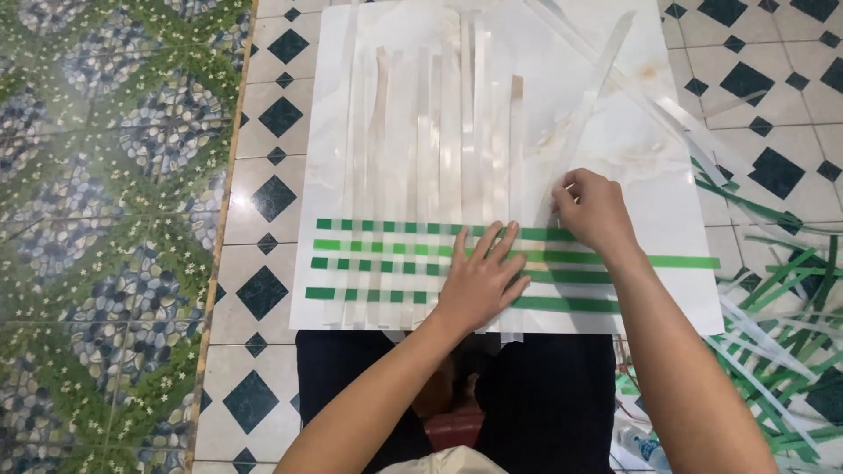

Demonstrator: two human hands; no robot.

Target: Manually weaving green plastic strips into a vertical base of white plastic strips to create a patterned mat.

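Observation:
A woven mat of several white vertical strips (421, 132) and several green horizontal strips (378, 260) lies on a white marbled board (641, 149). My left hand (479, 281) presses flat on the weave, fingers spread, at the right part of the woven patch. My right hand (593, 211) is just right of it, fingers pinched on a loose white strip (597, 75) that runs up and to the right. The green strips stick out unwoven to the right, past my right wrist.
The board rests on a tiled floor with black diamond insets (263, 197). A pile of loose green and white strips (781, 351) lies at the right. A pebble-patterned floor (97, 228) is at the left. My dark-clothed legs (527, 395) are below the board.

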